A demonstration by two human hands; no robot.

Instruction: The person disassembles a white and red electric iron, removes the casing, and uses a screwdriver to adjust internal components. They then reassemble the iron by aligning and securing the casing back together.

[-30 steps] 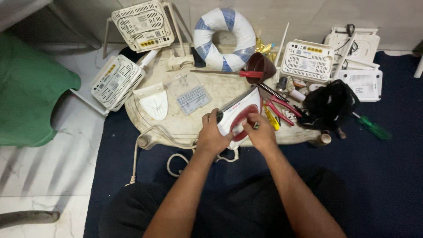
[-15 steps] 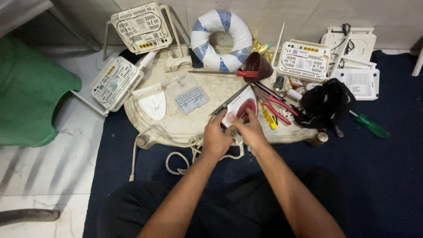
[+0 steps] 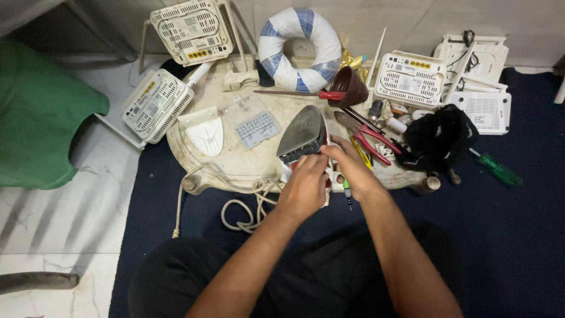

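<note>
Both hands meet at the near edge of the round, cream-coloured worktop (image 3: 235, 171), closed around a clothes iron (image 3: 303, 132) that stands tipped up with its grey metal soleplate facing the camera. The left hand (image 3: 305, 187) wraps the iron's lower end from the near side, fingers curled over it; the right hand (image 3: 352, 171) grips the same end from the right, thumb and fingertips pinched against the base just under the soleplate. A small green-handled screwdriver (image 3: 347, 192) shows just below the right hand, though whether that hand holds it cannot be told. The iron's white cord (image 3: 244, 215) loops off the near edge of the worktop onto the dark blue mat (image 3: 518, 235).

Just right of the iron lie red-handled pliers (image 3: 371, 132), and beyond them, at the right edge, a black heap of fabric or cable (image 3: 438, 138). Toward the middle left sit a white iron-shaped cover (image 3: 206, 132) and a clear plastic piece (image 3: 253, 123). At the far edge a white-and-blue taped ring (image 3: 300, 47) rests beside a dark red funnel-like cup (image 3: 350, 85) and a red-handled screwdriver (image 3: 294, 93). White routers (image 3: 412, 79) ring the worktop, and a larger green screwdriver (image 3: 497, 171) lies on the mat to the right
</note>
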